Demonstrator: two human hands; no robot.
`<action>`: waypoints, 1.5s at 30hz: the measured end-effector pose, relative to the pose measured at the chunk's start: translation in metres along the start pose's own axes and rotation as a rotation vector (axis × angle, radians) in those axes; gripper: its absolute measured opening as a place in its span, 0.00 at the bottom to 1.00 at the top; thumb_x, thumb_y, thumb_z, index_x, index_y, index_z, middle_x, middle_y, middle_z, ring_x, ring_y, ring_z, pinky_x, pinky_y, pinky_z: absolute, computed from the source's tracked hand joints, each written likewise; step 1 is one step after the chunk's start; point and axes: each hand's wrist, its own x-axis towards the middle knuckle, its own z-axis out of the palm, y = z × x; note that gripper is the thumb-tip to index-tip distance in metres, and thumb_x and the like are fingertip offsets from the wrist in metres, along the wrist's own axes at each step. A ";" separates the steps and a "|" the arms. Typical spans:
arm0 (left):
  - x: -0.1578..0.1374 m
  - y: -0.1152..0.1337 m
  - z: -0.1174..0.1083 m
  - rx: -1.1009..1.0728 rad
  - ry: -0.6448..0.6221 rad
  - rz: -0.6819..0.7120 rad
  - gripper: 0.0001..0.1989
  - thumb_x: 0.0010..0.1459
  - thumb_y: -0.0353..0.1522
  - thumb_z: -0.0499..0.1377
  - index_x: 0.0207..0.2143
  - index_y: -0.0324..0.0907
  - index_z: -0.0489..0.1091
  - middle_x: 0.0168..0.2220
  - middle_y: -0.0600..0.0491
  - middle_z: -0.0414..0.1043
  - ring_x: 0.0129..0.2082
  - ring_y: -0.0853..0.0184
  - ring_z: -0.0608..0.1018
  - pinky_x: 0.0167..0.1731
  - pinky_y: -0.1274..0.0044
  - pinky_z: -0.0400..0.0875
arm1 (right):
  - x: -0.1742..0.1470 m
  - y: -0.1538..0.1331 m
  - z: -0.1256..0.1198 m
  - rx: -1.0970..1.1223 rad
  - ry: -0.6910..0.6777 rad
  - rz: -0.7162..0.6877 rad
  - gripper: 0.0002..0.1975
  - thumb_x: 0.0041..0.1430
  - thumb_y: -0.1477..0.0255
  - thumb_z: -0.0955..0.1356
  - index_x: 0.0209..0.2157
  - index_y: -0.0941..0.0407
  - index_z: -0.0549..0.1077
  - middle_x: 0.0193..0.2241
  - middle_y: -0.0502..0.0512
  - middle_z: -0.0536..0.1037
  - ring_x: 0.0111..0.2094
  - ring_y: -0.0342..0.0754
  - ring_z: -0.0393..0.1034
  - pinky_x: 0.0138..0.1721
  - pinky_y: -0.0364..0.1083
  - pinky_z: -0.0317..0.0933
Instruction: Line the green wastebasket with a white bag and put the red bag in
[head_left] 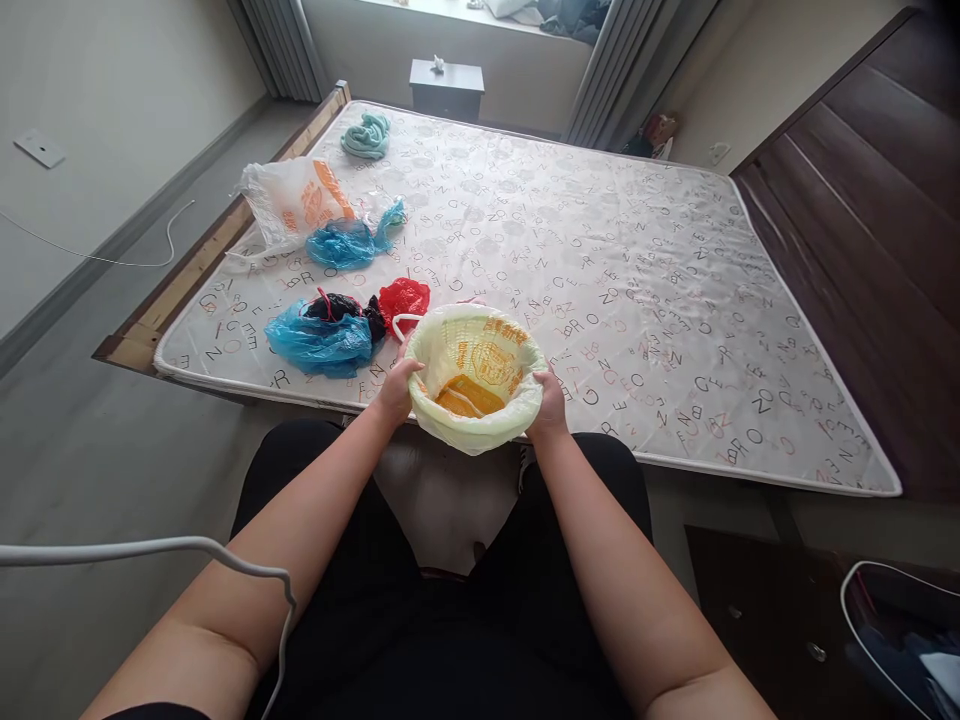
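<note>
While we hold the pale yellow-green plastic bag open over the near edge of the mattress, our left hand and right hand each clasp its rolled rim on opposite sides. It looks light, thin, limp and slippery, so we judge the doubled rim the surest hold. Blue, black and red bags lie just left.

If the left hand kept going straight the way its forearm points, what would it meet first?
The left hand already grips the rim of the bag-lined basket, so that is met at once. Past its edge, the red bag on the mattress seems next, though depth is unclear.
</note>
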 end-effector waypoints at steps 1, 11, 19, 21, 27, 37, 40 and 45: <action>0.000 0.000 0.000 0.009 0.000 0.002 0.44 0.54 0.38 0.56 0.74 0.48 0.53 0.64 0.48 0.71 0.65 0.49 0.72 0.66 0.58 0.68 | 0.000 0.000 0.000 -0.014 0.000 -0.001 0.26 0.53 0.64 0.64 0.55 0.47 0.68 0.48 0.54 0.79 0.52 0.59 0.76 0.55 0.62 0.72; 0.001 0.003 0.002 -0.021 -0.002 0.002 0.45 0.53 0.35 0.56 0.74 0.47 0.53 0.64 0.48 0.71 0.66 0.49 0.72 0.66 0.58 0.68 | 0.000 -0.001 0.000 0.009 -0.001 -0.010 0.28 0.53 0.65 0.65 0.57 0.48 0.68 0.47 0.53 0.79 0.49 0.58 0.77 0.55 0.62 0.72; 0.003 0.002 0.000 -0.036 -0.006 -0.004 0.43 0.52 0.35 0.57 0.72 0.48 0.58 0.64 0.48 0.71 0.67 0.48 0.70 0.67 0.57 0.67 | 0.000 0.000 -0.001 -0.003 0.001 0.010 0.30 0.54 0.64 0.64 0.60 0.46 0.67 0.47 0.53 0.79 0.50 0.58 0.76 0.55 0.63 0.71; 0.003 0.003 0.001 -0.053 -0.004 -0.011 0.42 0.51 0.34 0.57 0.71 0.47 0.59 0.63 0.48 0.71 0.68 0.48 0.70 0.68 0.57 0.66 | 0.000 0.000 -0.001 -0.002 0.001 0.013 0.30 0.54 0.64 0.64 0.60 0.46 0.66 0.47 0.53 0.79 0.50 0.58 0.76 0.55 0.63 0.71; 0.002 0.006 0.002 -0.041 -0.005 -0.026 0.41 0.51 0.35 0.57 0.70 0.47 0.61 0.62 0.49 0.72 0.67 0.49 0.70 0.68 0.57 0.66 | 0.001 0.000 -0.001 0.000 -0.004 0.014 0.30 0.54 0.64 0.64 0.60 0.47 0.67 0.47 0.54 0.79 0.49 0.58 0.76 0.55 0.63 0.71; 0.003 0.002 0.001 -0.022 -0.003 -0.021 0.41 0.54 0.37 0.57 0.72 0.48 0.57 0.63 0.49 0.71 0.66 0.48 0.71 0.67 0.58 0.67 | 0.003 0.004 -0.005 -0.030 -0.006 0.017 0.29 0.54 0.62 0.64 0.59 0.47 0.67 0.48 0.54 0.79 0.49 0.58 0.76 0.55 0.63 0.71; 0.005 0.000 -0.001 -0.045 0.002 -0.016 0.42 0.54 0.36 0.58 0.72 0.49 0.56 0.63 0.49 0.72 0.66 0.48 0.71 0.68 0.57 0.66 | 0.002 0.004 -0.005 0.011 -0.013 0.021 0.28 0.55 0.63 0.64 0.58 0.47 0.67 0.46 0.54 0.80 0.49 0.58 0.76 0.55 0.63 0.72; 0.008 -0.006 -0.004 -0.085 -0.008 0.019 0.41 0.53 0.36 0.60 0.71 0.51 0.58 0.61 0.50 0.73 0.66 0.48 0.70 0.69 0.56 0.63 | 0.001 0.002 -0.003 0.117 -0.016 0.040 0.26 0.54 0.66 0.66 0.56 0.46 0.68 0.45 0.51 0.80 0.47 0.57 0.77 0.56 0.62 0.72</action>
